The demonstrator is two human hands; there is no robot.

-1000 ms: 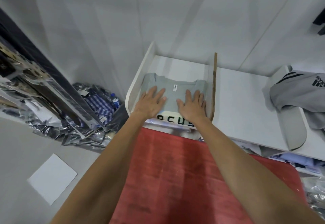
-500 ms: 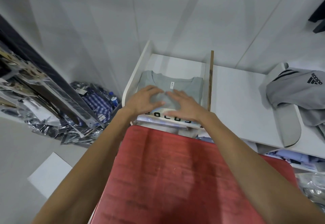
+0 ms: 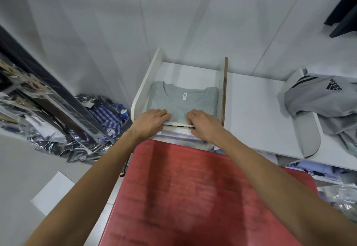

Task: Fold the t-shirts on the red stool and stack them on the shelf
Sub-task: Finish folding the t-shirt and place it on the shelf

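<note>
A folded grey t-shirt (image 3: pixel 183 99) lies in the left compartment of the white shelf (image 3: pixel 255 110), collar toward the wall. Under its front edge shows a strip of a white t-shirt with black letters (image 3: pixel 178 125). My left hand (image 3: pixel 152 120) grips the grey shirt's front edge at its left, fingers curled over the fold. My right hand (image 3: pixel 204 125) grips the same edge at its right. The thumbs are hidden. The red stool (image 3: pixel 193 187) stands right below the shelf with nothing on its top.
A wooden divider (image 3: pixel 224 91) bounds the compartment on the right. A crumpled grey Adidas garment (image 3: pixel 318 99) hangs over a shelf partition at far right. Plastic-wrapped clothes (image 3: pixel 87 128) are piled on the floor at left, and a white sheet (image 3: pixel 52 193) lies nearer.
Both hands slid back from lying flat on the grey t-shirt to its front edge, and their fingers curled over that edge. The black letters are now mostly covered.
</note>
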